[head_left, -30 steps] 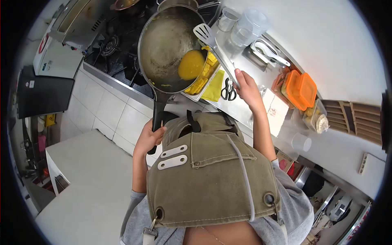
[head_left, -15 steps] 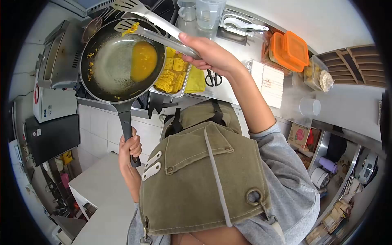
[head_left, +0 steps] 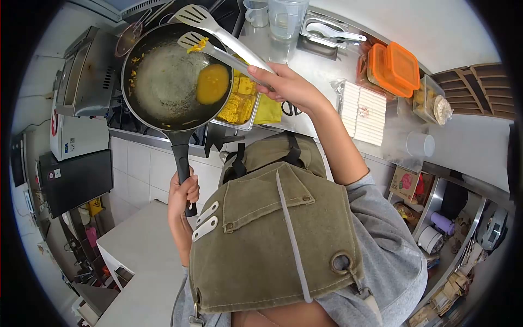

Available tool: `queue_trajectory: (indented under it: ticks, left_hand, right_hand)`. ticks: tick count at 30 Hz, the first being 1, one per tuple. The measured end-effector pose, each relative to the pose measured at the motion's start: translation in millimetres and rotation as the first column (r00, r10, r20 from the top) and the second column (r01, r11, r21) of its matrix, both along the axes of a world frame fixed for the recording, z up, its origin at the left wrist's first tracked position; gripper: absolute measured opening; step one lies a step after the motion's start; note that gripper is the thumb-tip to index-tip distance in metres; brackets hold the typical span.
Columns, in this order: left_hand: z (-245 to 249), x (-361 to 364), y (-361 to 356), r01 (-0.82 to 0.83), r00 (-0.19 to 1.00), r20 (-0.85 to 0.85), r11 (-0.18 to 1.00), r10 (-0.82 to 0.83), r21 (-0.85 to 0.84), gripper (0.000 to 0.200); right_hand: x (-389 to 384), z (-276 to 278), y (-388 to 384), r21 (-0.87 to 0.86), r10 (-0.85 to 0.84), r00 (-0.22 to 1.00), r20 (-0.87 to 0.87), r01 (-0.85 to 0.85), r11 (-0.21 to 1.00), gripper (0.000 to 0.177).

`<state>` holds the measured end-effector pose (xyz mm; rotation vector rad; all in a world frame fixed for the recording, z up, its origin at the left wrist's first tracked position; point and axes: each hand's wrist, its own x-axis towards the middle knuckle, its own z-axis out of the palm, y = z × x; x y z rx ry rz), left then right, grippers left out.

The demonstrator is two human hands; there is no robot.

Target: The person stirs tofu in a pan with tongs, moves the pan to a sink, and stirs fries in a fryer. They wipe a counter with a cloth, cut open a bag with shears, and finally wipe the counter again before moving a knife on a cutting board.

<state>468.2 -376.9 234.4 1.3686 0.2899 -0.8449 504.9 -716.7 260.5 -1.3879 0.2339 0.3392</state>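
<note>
The person's left grip point(head_left: 183, 193) is clenched on the left, fingers point(head_left: 190, 189) curled tightly round, the left forearm point(head_left: 180, 234) extending from the near side. The right grip point(head_left: 289, 87), also clasped, is farther out, the right forearm point(head_left: 336, 133) slanting far and leftward.

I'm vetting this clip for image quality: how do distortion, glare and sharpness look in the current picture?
Head view: black, rounded borders, with wide-lens bending toward the edges; head view: bright sheen on the counter and highlights on the tongs; head view: tongs and pan fairly sharp, without obvious motion blur.
</note>
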Motion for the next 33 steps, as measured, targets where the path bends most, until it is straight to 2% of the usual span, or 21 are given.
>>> queue_trajectory:
  ticks: [4,10,15,24,33]
  left_hand:
    - [-10,1,-7,0.042,0.999,0.032,0.998,-0.044,0.042,0.016]
    - [-16,2,-16,0.077,0.993,0.066,0.970,-0.095,0.231,0.016]
    - [-17,4,-20,0.121,0.986,0.079,0.958,-0.147,0.262,0.015]
    - [-15,-3,-24,0.149,0.957,0.167,0.894,-0.238,0.422,0.013]
    - [-10,-10,-24,0.094,0.842,0.330,0.718,-0.427,0.690,0.014]
  right_hand:
    - [-2,-12,-3,0.013,-0.013,1.000,-0.019,0.014,1.000,0.045]
    - [-5,-23,-8,0.038,-0.027,0.998,-0.053,0.029,0.999,0.044]
    - [-8,-23,-11,0.038,-0.023,0.998,-0.059,0.025,0.999,0.044]
    - [-18,-15,-14,0.005,-0.075,0.995,-0.064,0.076,0.997,0.045]
    - [-45,-23,-32,-0.077,-0.138,0.987,-0.086,0.132,0.988,0.042]
